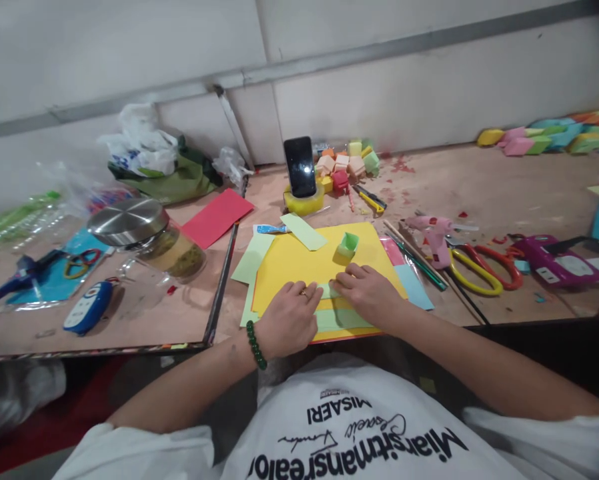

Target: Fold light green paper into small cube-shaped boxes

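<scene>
A narrow light green paper strip [328, 291] lies between my hands, low over the stacked yellow paper [299, 270]. My left hand [290, 317], with a green bead bracelet above it, has its fingers curled on the strip's left end. The fingers of my right hand [367, 293] are bent down onto its right end. Under my palms runs a wider light green sheet [347, 320]. Just beyond my right hand stands a small folded green paper box [348, 245]. Another pale green strip [304, 231] rests across the top edge of the yellow paper. My fingertips partly hide the held strip.
A phone [300, 167] leans in a tape roll at the back, beside folded paper pieces [347, 163]. Scissors [479, 267] and a pink glue gun [433, 237] lie right. Left are a lidded glass jar [172, 253], red paper [218, 218] and a blue-and-white device [88, 308].
</scene>
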Tool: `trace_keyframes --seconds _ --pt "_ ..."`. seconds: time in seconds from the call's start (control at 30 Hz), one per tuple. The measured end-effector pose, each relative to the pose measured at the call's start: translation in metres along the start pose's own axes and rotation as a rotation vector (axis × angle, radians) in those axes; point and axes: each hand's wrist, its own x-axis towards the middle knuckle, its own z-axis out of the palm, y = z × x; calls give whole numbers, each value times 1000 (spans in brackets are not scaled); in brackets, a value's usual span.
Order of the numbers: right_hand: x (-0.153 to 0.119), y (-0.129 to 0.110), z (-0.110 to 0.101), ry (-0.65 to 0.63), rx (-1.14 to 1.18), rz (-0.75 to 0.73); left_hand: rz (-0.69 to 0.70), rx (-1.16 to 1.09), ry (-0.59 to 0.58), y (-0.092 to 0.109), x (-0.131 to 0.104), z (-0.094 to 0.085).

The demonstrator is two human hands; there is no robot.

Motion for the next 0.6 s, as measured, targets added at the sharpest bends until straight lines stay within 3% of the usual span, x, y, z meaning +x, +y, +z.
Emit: trace_keyframes --seconds 0.2,0.3,0.43,0.6 --pt "-17 9 -6 -41 -10 -1 -59 -181 78 -1 -20 10" --pt "-12 -1 -10 -36 5 -7 -64 -209 73 -2 -21 11" --pt "-6 -13 -12 -36 144 -154 -66 -211 54 -1 -17 10" --pt "-22 -6 -13 -41 173 -149 -40 -207 28 -6 -19 12"
